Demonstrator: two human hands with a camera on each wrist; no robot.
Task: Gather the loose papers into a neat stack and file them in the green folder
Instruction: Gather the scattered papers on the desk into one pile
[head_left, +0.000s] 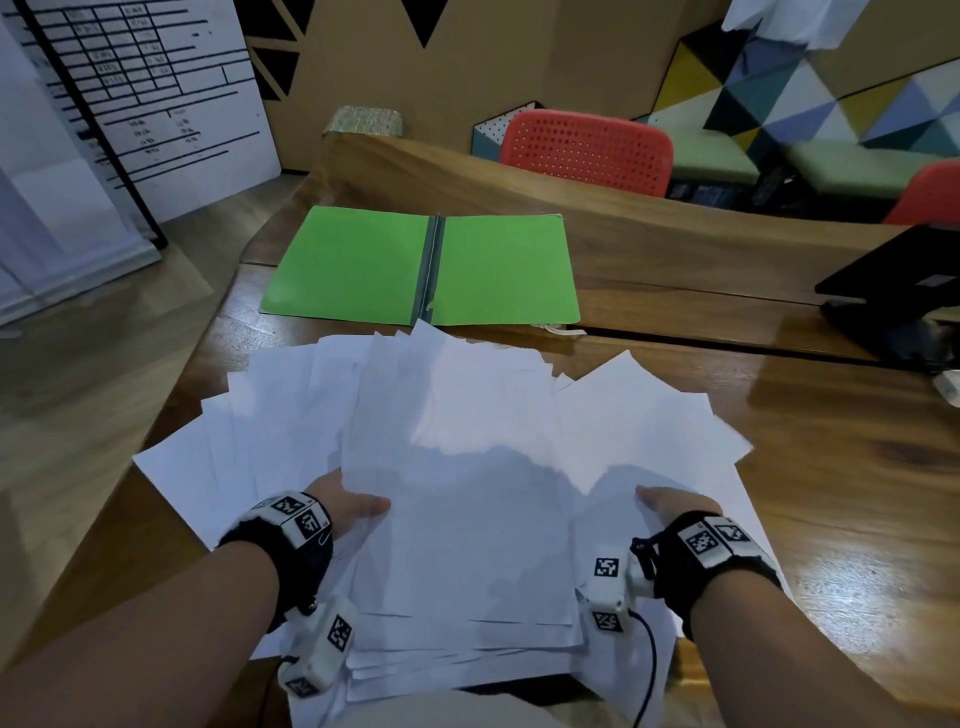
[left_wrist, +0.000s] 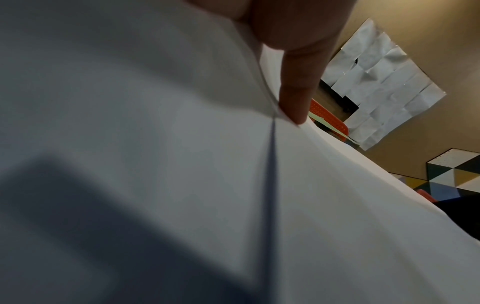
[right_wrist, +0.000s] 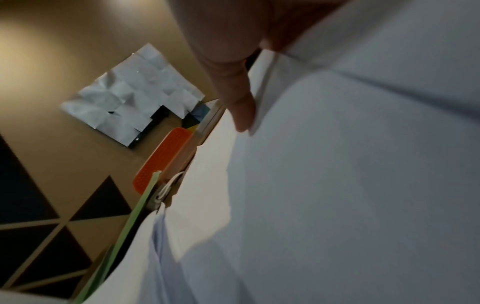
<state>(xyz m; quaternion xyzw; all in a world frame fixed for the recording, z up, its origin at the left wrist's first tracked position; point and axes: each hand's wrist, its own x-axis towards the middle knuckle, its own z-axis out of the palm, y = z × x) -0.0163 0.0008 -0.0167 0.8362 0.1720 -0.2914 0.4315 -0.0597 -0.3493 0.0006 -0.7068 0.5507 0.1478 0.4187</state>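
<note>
Loose papers (head_left: 447, 467): white sheets fanned in an untidy, overlapping heap at the near edge of the wooden table (head_left: 831, 467), several corners jutting toward the far side. The sheets are judged thin, light and limp, slippery on one another, so they should bow if lifted by one corner; the long side edges of the heap offer the best hold. Left hand (head_left: 345, 506) and right hand (head_left: 675, 506) flank the central pile, each thumb laid on top; in the wrist views a thumb presses paper, while the remaining fingers lie hidden beneath, so a pinch seems likely. Green folder (head_left: 421, 265): lying opened flat, just beyond the papers. Red chairs (head_left: 587, 150) stand behind the table's far edge.
</note>
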